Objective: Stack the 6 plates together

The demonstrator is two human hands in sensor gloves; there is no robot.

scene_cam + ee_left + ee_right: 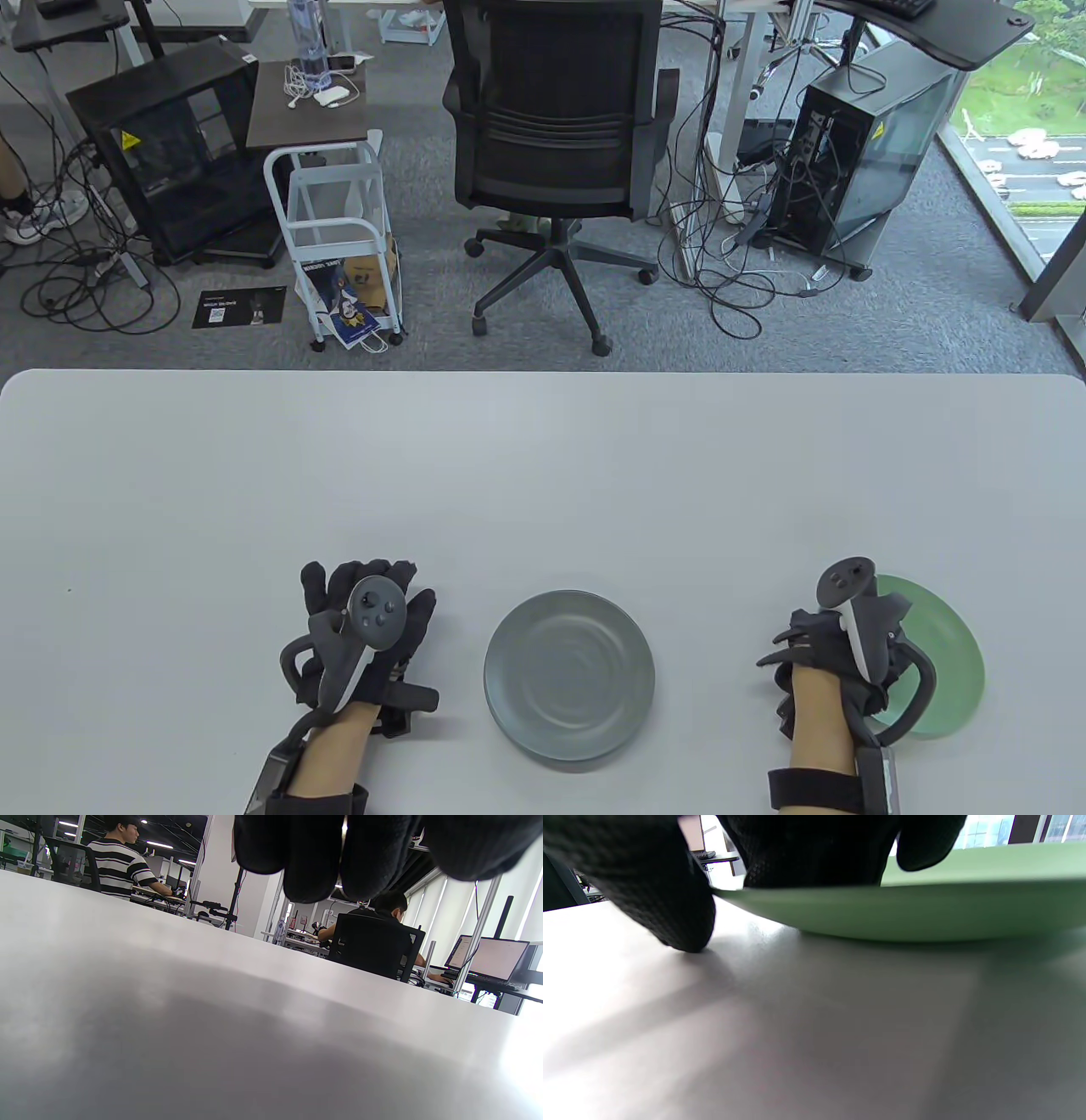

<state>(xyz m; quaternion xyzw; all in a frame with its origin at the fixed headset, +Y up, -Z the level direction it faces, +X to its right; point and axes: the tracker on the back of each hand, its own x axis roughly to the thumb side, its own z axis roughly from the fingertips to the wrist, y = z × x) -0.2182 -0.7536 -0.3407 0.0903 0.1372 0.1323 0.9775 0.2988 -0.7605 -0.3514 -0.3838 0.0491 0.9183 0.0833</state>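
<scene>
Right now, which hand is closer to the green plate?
The right hand. Its fingers are on the green plate's near rim. The left hand is far off, on the other side of the grey plates.

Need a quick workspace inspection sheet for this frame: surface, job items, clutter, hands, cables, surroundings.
Surface: white table, bare where visible.
Job's things: grey plate stack at centre front, count unclear; green plate at right.
Clutter: nothing seen on the table.
Hands: left hand flat on the table, holding nothing; right hand at the green plate's rim, fingers over its edge.
Cables: none on the table; tangles on the floor.
Surroundings: office chair, PC towers, cart.
</scene>
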